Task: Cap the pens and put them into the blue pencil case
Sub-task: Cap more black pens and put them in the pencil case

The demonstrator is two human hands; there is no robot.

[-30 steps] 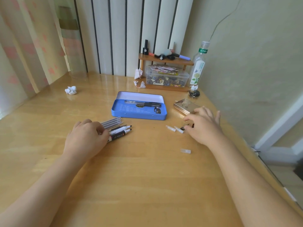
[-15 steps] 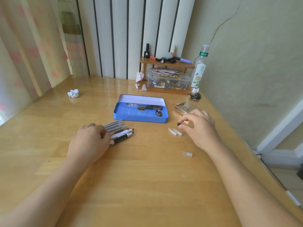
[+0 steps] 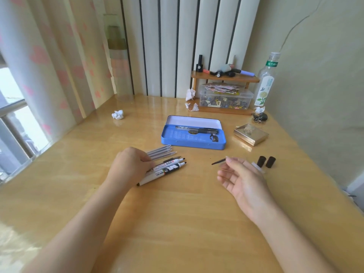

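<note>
The blue pencil case [image 3: 192, 143] lies open at mid-table with a black pen [image 3: 199, 131] inside. Left of centre is a bunch of uncapped pens: several grey ones [image 3: 160, 151] and black-and-white markers [image 3: 169, 166]. My left hand [image 3: 131, 166] rests curled over their rear ends. My right hand [image 3: 243, 178] hovers palm-up to the right, its fingertips pinching a thin black pen cap [image 3: 218, 161]. Two short black caps [image 3: 266, 162] stand just beyond that hand. A clear cap [image 3: 256, 165] is partly hidden behind it.
A gold box [image 3: 251, 135] sits right of the case. At the back stand a wooden shelf [image 3: 224, 76], a clear box of scraps [image 3: 225, 99] and a plastic bottle [image 3: 266, 81]. Crumpled paper [image 3: 118, 114] lies far left. The table's right edge runs close by.
My right hand has lifted off the caps and swung left with a thin black cap in its fingertips, which uncovers two black caps. My left hand stays on the pens.
</note>
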